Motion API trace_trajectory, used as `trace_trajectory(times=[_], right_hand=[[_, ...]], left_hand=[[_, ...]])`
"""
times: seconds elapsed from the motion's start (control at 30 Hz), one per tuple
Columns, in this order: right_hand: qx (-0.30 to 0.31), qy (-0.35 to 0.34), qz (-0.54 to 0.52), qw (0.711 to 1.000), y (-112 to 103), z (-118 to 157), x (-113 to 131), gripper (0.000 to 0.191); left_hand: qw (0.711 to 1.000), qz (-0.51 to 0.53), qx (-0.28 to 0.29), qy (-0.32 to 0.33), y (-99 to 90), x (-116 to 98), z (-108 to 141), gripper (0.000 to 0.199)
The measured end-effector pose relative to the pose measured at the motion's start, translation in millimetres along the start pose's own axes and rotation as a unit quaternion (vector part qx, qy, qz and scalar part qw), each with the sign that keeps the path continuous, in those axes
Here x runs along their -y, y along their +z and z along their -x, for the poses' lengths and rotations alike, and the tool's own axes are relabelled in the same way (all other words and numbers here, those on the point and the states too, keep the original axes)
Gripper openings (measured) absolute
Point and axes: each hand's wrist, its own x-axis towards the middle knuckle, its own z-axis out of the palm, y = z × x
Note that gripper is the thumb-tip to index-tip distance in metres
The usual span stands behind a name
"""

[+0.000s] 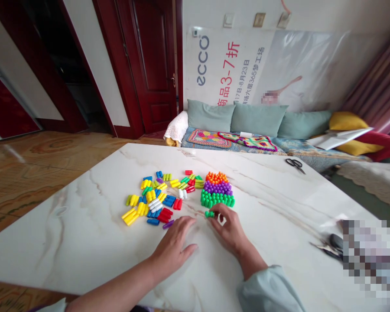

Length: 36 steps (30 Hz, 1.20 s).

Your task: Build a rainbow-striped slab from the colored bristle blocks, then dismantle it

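The left hand [175,245] lay flat and empty on the white table [84,234]. The right hand [229,229] pinched a green peg [209,214] beside the standing block [217,189] of orange, purple and green rows; many loose pegs [156,199] remained unsorted.

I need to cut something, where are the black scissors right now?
In the head view, the black scissors lie on the marble table's far right edge, near the sofa.

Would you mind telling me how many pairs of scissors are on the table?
2. One pair of scissors lies near the table's far right edge; a second pair lies at the near right, partly hidden by the blurred patch, which may hide more.
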Motion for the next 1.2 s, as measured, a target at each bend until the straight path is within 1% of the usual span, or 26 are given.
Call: trace_trajectory(times=[0.07,0.1,0.13,0.17,0.23,0.3,0.43,0.5,0.57,0.63,0.67,0.73,0.8,0.9,0.97,1.03,1.1,1.13,1.2], right_hand=[[-0.105,0.054,0.065,0.991,-10,0,-13,0.012],[-0.142,0.083,0.096,0.982,-15,0,-20,0.013],[-0.165,0.111,0.125,0.972,-20,0,-26,0.014],[-0.176,0.136,0.149,0.963,-23,1,-30,0.015],[-0.178,0.169,0.185,0.952,-27,3,-38,0.018],[-0.169,0.186,0.203,0.946,-28,5,-42,0.022],[-0.159,0.212,0.200,0.943,-24,4,-45,0.026],[-0.168,0.228,0.192,0.940,-24,3,-44,0.026],[-0.178,0.241,0.196,0.934,-24,2,-41,0.022],[-0.166,0.248,0.219,0.929,-25,2,-36,0.019],[-0.152,0.250,0.232,0.928,-25,2,-34,0.021],[-0.118,0.249,0.241,0.930,-24,3,-29,0.024],[-0.099,0.241,0.235,0.936,-23,3,-26,0.022],[-0.101,0.232,0.239,0.938,-21,4,-24,0.021],[-0.102,0.224,0.244,0.938,-18,5,-23,0.026],[-0.084,0.189,0.224,0.952,-11,5,-19,0.033],[-0.039,0.126,0.178,0.975,-2,5,-13,0.035],[-0.008,0.093,0.155,0.984,4,5,-9,0.034],[0.056,0.040,0.118,0.991,13,5,-1,0.030]], left_hand=[[0.997,-0.059,0.052,0.025,3.1,2,7,0.056],[0.994,-0.082,0.072,0.031,4.1,3,10,0.056],[0.991,-0.101,0.085,0.034,4.7,3,12,0.056],[0.989,-0.113,0.092,0.032,4.9,3,13,0.055],[0.987,-0.124,0.098,0.026,4.8,3,14,0.056],[0.986,-0.127,0.101,0.025,4.5,2,13,0.056],[0.987,-0.124,0.093,0.029,4.9,3,12,0.056],[0.988,-0.122,0.091,0.028,5.0,3,13,0.056],[0.988,-0.122,0.094,0.025,4.7,2,13,0.056],[0.987,-0.123,0.099,0.022,4.3,2,13,0.056],[0.987,-0.123,0.101,0.020,4.1,2,13,0.056],[0.987,-0.122,0.101,0.020,4.0,2,13,0.056],[0.988,-0.119,0.099,0.020,3.8,2,12,0.056],[0.988,-0.115,0.097,0.024,3.1,1,12,0.056],[0.989,-0.111,0.096,0.025,2.0,-1,12,0.056],[0.989,-0.109,0.093,0.029,0.0,-4,10,0.056],[0.990,-0.105,0.091,0.038,-3.9,-6,6,0.053],[0.990,-0.101,0.091,0.043,-6.8,-6,3,0.047],[0.991,-0.091,0.086,0.043,-14.7,-3,-6,0.033]])
